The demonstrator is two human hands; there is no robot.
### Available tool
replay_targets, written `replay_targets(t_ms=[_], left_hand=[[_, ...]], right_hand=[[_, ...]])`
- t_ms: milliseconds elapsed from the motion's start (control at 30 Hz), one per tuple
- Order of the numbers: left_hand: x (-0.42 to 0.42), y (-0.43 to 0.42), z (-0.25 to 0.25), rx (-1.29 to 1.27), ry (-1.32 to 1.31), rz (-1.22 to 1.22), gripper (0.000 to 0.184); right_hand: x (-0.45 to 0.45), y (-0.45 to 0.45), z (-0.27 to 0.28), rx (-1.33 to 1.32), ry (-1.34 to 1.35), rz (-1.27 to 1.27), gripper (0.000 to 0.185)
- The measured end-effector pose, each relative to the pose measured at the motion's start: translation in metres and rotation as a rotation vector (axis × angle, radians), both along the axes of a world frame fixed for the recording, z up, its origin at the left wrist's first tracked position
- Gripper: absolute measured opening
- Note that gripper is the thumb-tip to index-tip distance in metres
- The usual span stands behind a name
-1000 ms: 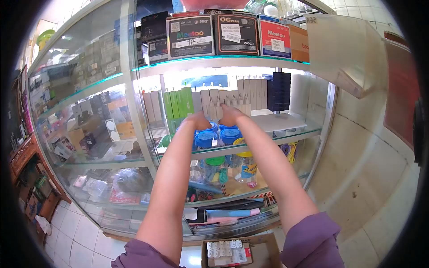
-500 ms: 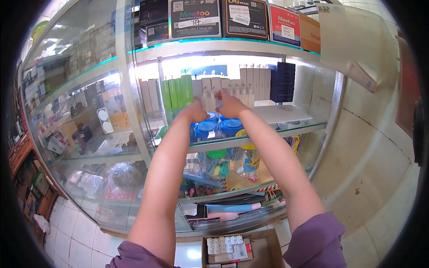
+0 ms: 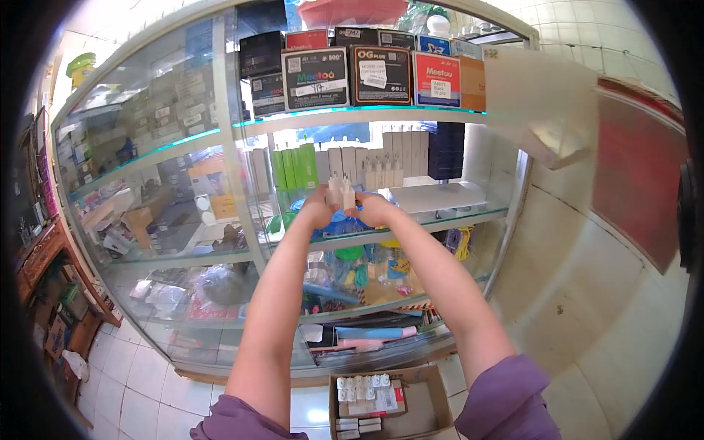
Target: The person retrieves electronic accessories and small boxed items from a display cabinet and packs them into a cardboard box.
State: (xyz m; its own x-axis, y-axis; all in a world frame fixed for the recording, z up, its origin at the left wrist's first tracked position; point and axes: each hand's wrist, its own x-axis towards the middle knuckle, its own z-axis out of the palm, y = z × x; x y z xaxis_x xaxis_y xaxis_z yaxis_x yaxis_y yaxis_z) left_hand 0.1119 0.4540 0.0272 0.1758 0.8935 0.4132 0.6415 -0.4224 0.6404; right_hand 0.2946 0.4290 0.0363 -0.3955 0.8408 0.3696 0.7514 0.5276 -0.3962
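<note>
Two white plug adapters point(image 3: 341, 192) stand side by side between my hands, prongs up, in front of the middle shelf. My left hand point(image 3: 318, 208) grips them from the left, and my right hand point(image 3: 372, 208) closes on them from the right. Behind them, several more white adapters point(image 3: 383, 173) stand in a row before upright white boxes point(image 3: 411, 150). Green boxes point(image 3: 295, 168) are to the left. Blue-lidded jars point(image 3: 345, 222) show partly beneath my hands.
A cardboard box point(image 3: 429, 396) with white adapters in it lies on the floor below. Glass shelf edges point(image 3: 411, 235) run close under my forearms. Meetoo boxes point(image 3: 316, 78) line the shelf above, and a dark blue stack point(image 3: 446, 152) stands at the right.
My hands have drawn back from the row on the shelf, bringing two white adapters out between them. The view has tilted, showing more of the upper shelf.
</note>
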Motion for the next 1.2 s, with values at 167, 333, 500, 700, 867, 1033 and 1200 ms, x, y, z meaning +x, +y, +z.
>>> replay_targets(t_ms=[167,333,500,700,867,1033,1200], left_hand=[[0.010,-0.074,-0.008,0.132,-0.003,0.129,0.055],[0.024,-0.154,-0.016,0.167,-0.160,0.127,0.040],[0.048,-0.256,-0.052,0.208,-0.353,0.054,0.033],[0.074,-0.324,-0.151,0.165,-0.505,0.028,0.038],[0.086,-0.370,-0.251,-0.097,-0.528,0.153,0.035],[0.095,-0.397,-0.333,-0.260,-0.546,0.218,0.035],[0.100,-0.393,-0.399,-0.321,-0.459,0.296,0.034]], right_hand=[[0.000,-0.044,-0.015,0.022,0.124,-0.011,0.050],[0.000,-0.116,-0.031,0.099,0.300,-0.005,0.054],[0.012,-0.204,-0.059,0.009,0.662,0.012,0.052],[0.023,-0.282,-0.162,-0.060,0.941,0.073,0.061],[0.032,-0.338,-0.260,-0.382,1.077,-0.071,0.055],[0.044,-0.363,-0.345,-0.561,1.099,-0.104,0.059],[0.050,-0.357,-0.400,-0.635,0.963,-0.199,0.061]])
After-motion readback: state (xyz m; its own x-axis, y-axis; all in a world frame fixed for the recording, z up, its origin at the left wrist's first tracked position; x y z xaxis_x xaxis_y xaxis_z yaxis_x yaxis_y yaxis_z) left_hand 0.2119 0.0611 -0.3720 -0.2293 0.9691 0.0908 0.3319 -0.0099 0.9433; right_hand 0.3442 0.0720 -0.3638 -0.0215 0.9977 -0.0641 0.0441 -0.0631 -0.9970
